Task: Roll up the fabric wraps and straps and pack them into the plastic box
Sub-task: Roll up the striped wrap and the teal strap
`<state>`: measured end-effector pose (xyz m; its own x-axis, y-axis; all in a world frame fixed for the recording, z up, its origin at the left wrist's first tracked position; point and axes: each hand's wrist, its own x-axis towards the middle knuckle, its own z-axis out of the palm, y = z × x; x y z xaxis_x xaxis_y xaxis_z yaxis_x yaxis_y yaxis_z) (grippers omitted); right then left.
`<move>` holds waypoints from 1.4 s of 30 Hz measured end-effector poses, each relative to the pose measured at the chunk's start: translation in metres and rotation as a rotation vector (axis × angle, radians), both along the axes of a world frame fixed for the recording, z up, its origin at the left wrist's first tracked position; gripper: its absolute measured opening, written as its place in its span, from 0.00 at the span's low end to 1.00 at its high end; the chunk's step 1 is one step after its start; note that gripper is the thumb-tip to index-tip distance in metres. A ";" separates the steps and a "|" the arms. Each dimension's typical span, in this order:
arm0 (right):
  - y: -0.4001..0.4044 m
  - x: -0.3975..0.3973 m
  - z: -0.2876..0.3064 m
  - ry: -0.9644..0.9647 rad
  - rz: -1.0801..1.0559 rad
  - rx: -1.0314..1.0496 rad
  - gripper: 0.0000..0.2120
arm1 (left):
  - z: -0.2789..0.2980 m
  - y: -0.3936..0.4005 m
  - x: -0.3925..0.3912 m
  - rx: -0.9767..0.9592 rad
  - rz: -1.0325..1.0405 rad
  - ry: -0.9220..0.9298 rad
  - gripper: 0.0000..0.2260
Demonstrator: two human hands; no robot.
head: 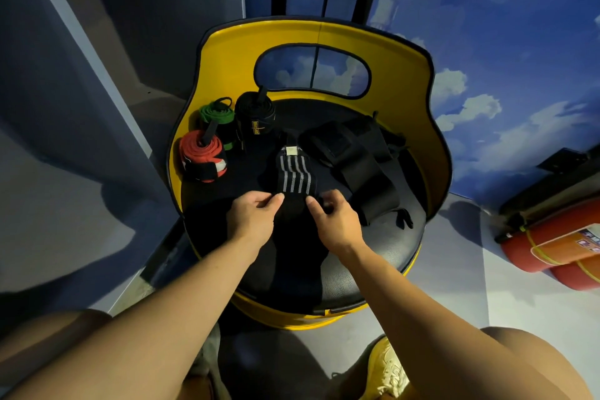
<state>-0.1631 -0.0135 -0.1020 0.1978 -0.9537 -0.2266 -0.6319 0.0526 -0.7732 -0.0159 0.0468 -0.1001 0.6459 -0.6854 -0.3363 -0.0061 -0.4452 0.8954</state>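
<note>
Our left hand [251,216] has thumb and forefinger pinched on the near left edge of the striped wrap [294,177]; our right hand [331,221] has fingers curled, thumb out, at the near right edge of the same wrap, though we can't tell how firm that hold is. The wrap lies flat mid-seat [373,266], grey stripes running away from us, small pale tag at its far end. Left of the wrap: red roll [203,157] standing on end; beyond it the green roll [218,117] and a black roll [256,115] with a yellow mark, also on end, by the yellow backrest [224,52]. Right of the wrap: a loose heap of black straps [360,156], unrolled. No plastic box in view. Far right of the wrap, off the seat, red extinguishers [552,243] on the floor.
</note>
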 end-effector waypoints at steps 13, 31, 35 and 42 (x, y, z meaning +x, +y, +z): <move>0.019 -0.035 0.009 0.094 0.240 0.104 0.11 | 0.000 0.046 -0.006 0.134 -0.282 -0.132 0.14; -0.007 -0.009 -0.004 0.037 0.072 -0.149 0.14 | 0.003 -0.001 0.006 0.120 -0.055 0.038 0.12; 0.013 -0.009 -0.007 0.054 0.076 -0.224 0.16 | -0.001 0.008 0.001 0.078 -0.046 -0.017 0.10; 0.021 -0.027 0.002 0.071 0.290 -0.089 0.26 | -0.004 0.034 -0.006 0.098 -0.278 -0.018 0.26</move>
